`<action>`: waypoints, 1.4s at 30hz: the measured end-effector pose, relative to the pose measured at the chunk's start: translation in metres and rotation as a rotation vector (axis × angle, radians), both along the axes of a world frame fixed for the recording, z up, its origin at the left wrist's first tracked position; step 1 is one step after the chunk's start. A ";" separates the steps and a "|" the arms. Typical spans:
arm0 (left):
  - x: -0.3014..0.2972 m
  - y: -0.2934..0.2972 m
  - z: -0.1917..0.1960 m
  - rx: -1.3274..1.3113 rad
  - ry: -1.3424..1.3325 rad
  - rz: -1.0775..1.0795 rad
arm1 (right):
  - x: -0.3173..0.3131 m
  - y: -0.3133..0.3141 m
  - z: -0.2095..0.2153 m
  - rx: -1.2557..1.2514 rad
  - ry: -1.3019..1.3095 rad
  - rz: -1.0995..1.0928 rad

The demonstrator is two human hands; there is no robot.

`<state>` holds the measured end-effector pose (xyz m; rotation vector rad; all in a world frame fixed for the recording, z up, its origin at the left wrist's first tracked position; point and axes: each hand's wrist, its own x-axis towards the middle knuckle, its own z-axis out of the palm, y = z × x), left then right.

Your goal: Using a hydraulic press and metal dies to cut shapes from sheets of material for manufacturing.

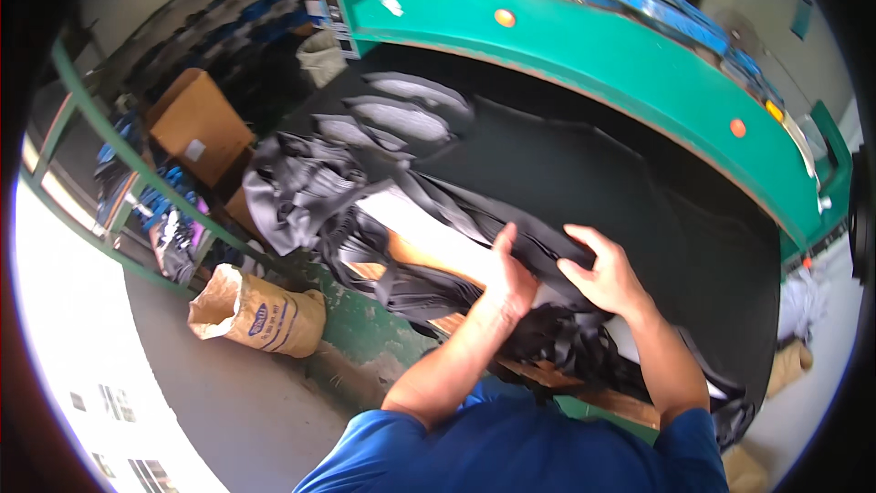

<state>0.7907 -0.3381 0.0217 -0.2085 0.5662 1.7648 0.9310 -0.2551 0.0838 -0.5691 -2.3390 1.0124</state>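
My left hand is at the near edge of a stack of long black fabric pieces. Its thumb points up and away from me; the other fingers are partly hidden. To its right, my right hand rests against the same black fabric, thumb and index finger spread apart in a C shape. The dark fabric runs between the two hands. Beneath my left forearm lies a white strip, perhaps paper or cloth. Dark fabric scraps hang along the table's near edge, below the hands.
Black cloth covers the table, with grey-topped oval cut stacks at its far left. Crumpled grey fabric bulges over the left corner. A green machine beam spans the back. On the left are a paper sack, cardboard box and green rail.
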 end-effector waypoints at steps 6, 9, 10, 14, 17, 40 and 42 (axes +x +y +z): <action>-0.013 0.007 -0.006 0.075 -0.094 -0.105 | -0.011 -0.001 -0.004 0.494 -0.272 -0.185; -0.015 0.006 -0.011 0.047 -0.131 -0.131 | -0.010 0.003 -0.013 0.536 -0.413 -0.218; -0.016 0.007 -0.011 0.025 -0.132 -0.152 | -0.010 0.007 -0.016 0.579 -0.423 -0.239; -0.022 0.013 -0.016 -0.027 -0.114 -0.193 | -0.018 0.024 0.005 0.255 -0.582 -0.311; -0.024 0.011 -0.008 0.095 -0.079 -0.254 | -0.029 0.041 0.028 0.095 -0.693 -0.368; 0.012 -0.089 0.028 0.017 0.472 -0.314 | -0.033 0.040 0.043 0.117 -0.650 -0.343; 0.013 -0.055 0.034 0.054 0.453 -0.336 | -0.031 0.030 0.040 0.231 -0.678 -0.357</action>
